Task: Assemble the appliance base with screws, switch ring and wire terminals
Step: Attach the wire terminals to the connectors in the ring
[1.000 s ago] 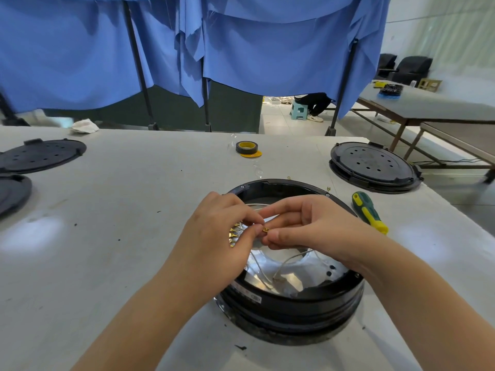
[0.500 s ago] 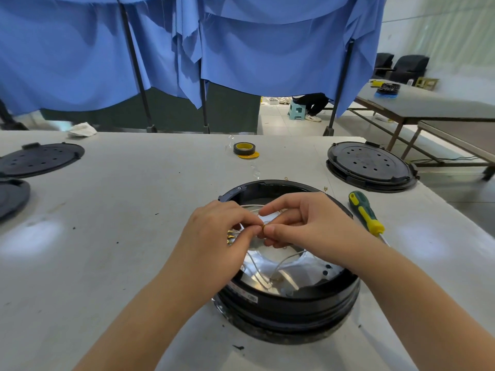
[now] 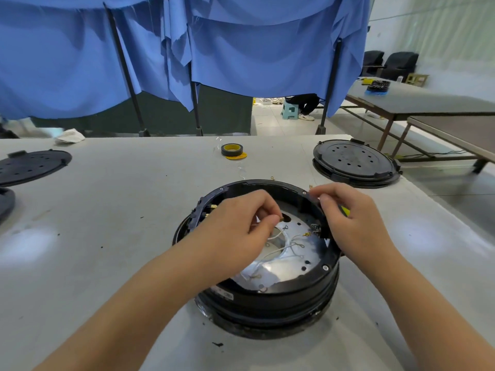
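The round black appliance base [image 3: 267,303] sits in front of me on the grey table, open side up, with a silver plate and loose white wires [image 3: 289,247] inside. My left hand [image 3: 241,228] hovers over its middle and pinches a small brass wire terminal [image 3: 280,217] between thumb and forefinger. My right hand [image 3: 353,223] lies over the right side of the rim with its fingers curled; I cannot see whether they hold anything. Small brass terminals [image 3: 273,178] lie on the table just behind the base.
A sliver of the yellow screwdriver [image 3: 346,211] shows under my right hand. A black and yellow tape roll [image 3: 232,150] sits behind the base. Black perforated lids lie at the right [image 3: 353,162] and far left [image 3: 32,166]. Blue curtains hang behind the table.
My hands have parted: the right one left the terminal and moved right to the rim. The left one still pinches the terminal over the base.
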A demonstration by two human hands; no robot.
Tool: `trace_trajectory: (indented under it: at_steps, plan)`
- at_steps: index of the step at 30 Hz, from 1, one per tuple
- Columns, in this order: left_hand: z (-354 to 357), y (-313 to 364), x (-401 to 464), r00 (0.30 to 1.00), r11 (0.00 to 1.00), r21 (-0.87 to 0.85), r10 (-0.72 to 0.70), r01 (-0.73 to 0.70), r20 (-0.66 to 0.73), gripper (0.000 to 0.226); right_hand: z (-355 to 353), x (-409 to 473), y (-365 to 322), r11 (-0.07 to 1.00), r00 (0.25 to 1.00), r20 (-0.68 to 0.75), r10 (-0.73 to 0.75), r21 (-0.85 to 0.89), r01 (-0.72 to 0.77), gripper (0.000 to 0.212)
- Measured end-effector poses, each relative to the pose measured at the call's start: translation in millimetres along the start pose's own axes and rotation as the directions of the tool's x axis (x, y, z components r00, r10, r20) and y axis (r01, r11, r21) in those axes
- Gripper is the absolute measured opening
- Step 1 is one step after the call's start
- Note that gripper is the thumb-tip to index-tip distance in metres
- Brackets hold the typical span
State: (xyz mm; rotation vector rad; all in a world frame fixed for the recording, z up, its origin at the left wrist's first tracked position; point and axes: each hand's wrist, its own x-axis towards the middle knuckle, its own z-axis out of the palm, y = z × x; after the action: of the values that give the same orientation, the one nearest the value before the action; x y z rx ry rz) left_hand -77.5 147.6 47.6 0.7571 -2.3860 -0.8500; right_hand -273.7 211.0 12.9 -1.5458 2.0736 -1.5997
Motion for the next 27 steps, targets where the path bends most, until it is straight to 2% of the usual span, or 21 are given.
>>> trace_trajectory:
  at_steps: [5,10,15,27]
  plan:
    - [15,3,30,0.984,0.998,0.035,-0.061,0.056,0.167,0.013,6,-2,5,0.986,0.993,-0.021,0.119,0.116,-0.116,0.031]
    - [21,6,53,0.969,0.988,0.154,-0.049,0.011,0.243,0.019,7,-1,6,0.975,0.988,0.005,0.157,0.16,-0.155,0.026]
    - [29,3,62,0.963,0.983,0.183,-0.035,-0.014,0.266,0.024,8,0,7,0.984,0.992,0.018,0.124,0.125,-0.125,0.025]
    - [37,-4,63,0.966,0.997,0.076,0.001,-0.021,0.257,0.023,8,-1,6,0.98,0.99,0.02,0.137,0.146,-0.138,0.023]
